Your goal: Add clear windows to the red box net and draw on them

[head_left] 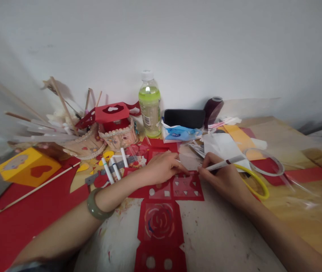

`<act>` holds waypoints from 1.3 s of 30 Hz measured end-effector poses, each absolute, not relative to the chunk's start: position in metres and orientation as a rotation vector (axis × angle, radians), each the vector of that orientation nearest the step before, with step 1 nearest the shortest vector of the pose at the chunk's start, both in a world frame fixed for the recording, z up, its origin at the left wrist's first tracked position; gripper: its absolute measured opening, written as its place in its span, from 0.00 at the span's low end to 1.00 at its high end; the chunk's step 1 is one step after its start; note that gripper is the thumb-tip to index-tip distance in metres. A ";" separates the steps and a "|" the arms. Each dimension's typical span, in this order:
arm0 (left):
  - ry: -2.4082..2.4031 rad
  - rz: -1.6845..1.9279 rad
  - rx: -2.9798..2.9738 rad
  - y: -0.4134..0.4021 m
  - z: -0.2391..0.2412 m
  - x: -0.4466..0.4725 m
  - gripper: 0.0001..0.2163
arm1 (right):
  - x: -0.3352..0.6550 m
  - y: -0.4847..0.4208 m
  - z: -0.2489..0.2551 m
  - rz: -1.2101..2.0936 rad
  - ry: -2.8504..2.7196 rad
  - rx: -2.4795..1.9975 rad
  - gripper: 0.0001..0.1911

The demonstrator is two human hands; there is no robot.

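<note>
My left hand point(161, 168) lies over a red paper cutout point(200, 194), its index finger stretched down onto a panel with small triangular holes. A small white piece shows at its fingers; I cannot tell whether it is held. My right hand point(225, 181) is closed around a white marker pen point(223, 163), slanted with its tip end toward that panel's right edge. The cutout's other panels have round and square holes. Nearer to me, a red panel point(159, 221) bears a swirling rose-like pattern under what looks like clear film.
Several white markers point(115, 169) lie left, near a yellow box point(29, 166) and decorated round containers point(119, 138). Behind stand a green drink bottle point(149, 105), tissue pack point(180, 133) and black phone point(185, 118). Tape rolls point(258, 185) and paper scraps lie right.
</note>
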State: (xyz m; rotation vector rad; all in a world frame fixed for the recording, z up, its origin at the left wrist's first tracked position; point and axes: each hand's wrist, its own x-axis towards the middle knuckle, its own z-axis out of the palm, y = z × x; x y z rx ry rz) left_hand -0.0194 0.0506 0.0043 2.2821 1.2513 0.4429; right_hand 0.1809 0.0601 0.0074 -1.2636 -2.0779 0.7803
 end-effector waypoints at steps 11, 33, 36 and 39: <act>1.193 0.570 2.213 0.054 0.006 -0.021 0.12 | 0.184 0.062 0.010 0.905 -1.790 -1.175 0.10; 1.402 1.147 1.735 0.001 0.039 -0.021 0.13 | 0.199 0.052 0.046 1.269 -1.417 -0.737 0.14; 1.398 1.113 1.714 0.000 0.032 -0.015 0.13 | 0.197 0.045 0.044 1.263 -1.500 -0.746 0.16; 1.392 1.102 1.719 0.000 0.028 -0.012 0.11 | 0.196 0.039 0.044 1.238 -1.563 -0.771 0.17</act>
